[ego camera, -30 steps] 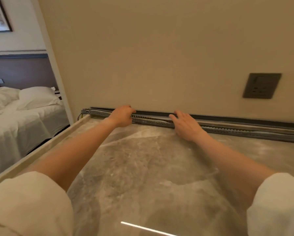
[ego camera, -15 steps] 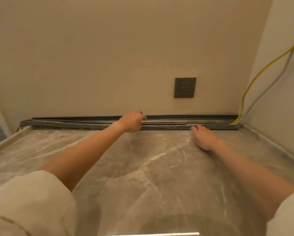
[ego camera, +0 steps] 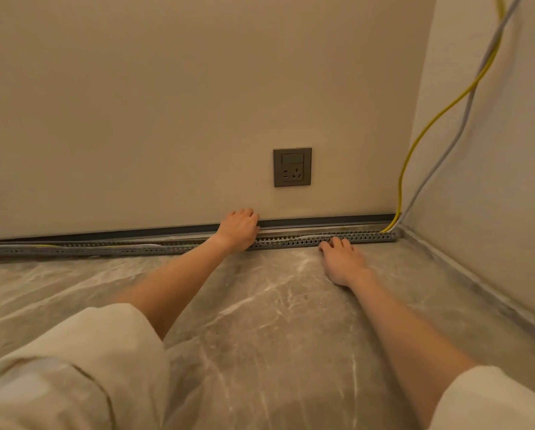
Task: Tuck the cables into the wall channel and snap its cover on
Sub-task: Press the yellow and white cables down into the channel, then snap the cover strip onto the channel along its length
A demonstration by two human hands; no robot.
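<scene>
Grey cover [ego camera: 322, 221] now gripped by left hand [ego camera: 238, 228]; right hand [ego camera: 340, 259] stays flat, fingers spread, at channel [ego camera: 291, 242].

Two bare forearms ending in bare hands, left hand [ego camera: 238, 229] and right hand [ego camera: 340, 259], emerge from loose cream-coloured sleeves [ego camera: 83, 361] pushed up toward the elbows.

The floor [ego camera: 260, 305] looks like polished, veined marble. Against it, the slotted channel [ego camera: 306, 240] appears matt grey plastic. Sleeves [ego camera: 83, 367] are soft cream cloth.

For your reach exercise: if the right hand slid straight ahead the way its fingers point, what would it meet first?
The right hand lies flat on the floor; its fingertips seem already at the slotted channel, so it would meet that first, though exact contact is unclear.
</scene>
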